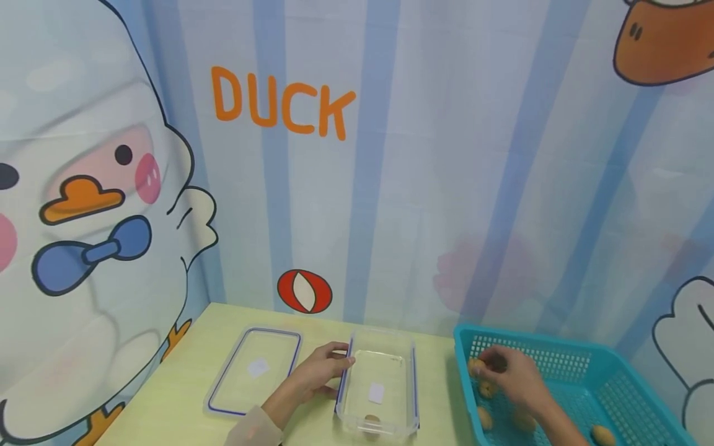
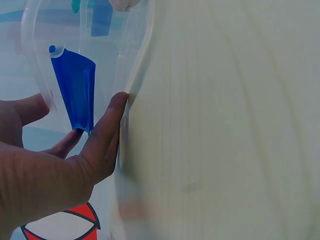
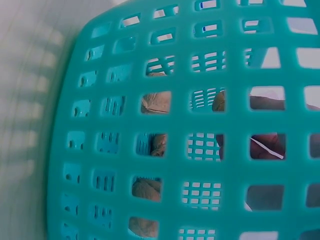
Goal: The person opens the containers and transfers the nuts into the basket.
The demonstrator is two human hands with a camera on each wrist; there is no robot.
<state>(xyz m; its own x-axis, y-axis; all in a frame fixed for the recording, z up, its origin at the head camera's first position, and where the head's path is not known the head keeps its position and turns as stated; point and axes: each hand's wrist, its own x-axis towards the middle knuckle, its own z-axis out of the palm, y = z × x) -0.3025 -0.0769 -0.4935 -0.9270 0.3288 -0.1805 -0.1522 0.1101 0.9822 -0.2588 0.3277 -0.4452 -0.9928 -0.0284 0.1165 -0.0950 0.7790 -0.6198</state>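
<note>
My left hand point(image 1: 320, 375) grips the near-left side of a clear plastic box point(image 1: 375, 371), with the thumb at its rim and the other fingers along the outer wall. In the left wrist view those fingers lie around a blue latch flap point(image 2: 75, 90). One small round brown piece point(image 1: 372, 419) lies inside the box at its near end. Over the left part of a turquoise basket point(image 1: 530, 341), my right hand point(image 1: 515, 375) pinches a light-brown roundish piece point(image 1: 476, 367). The right wrist view shows this through the basket's mesh wall point(image 3: 175, 120), which covers most of the hand.
Several more brown pieces point(image 1: 485, 418) lie in the basket, one point(image 1: 602, 435) farther right. A clear lid with a blue seal point(image 1: 258, 368) lies flat left of the box on the pale table point(image 1: 184, 371). A printed duck curtain point(image 1: 435, 186) hangs behind.
</note>
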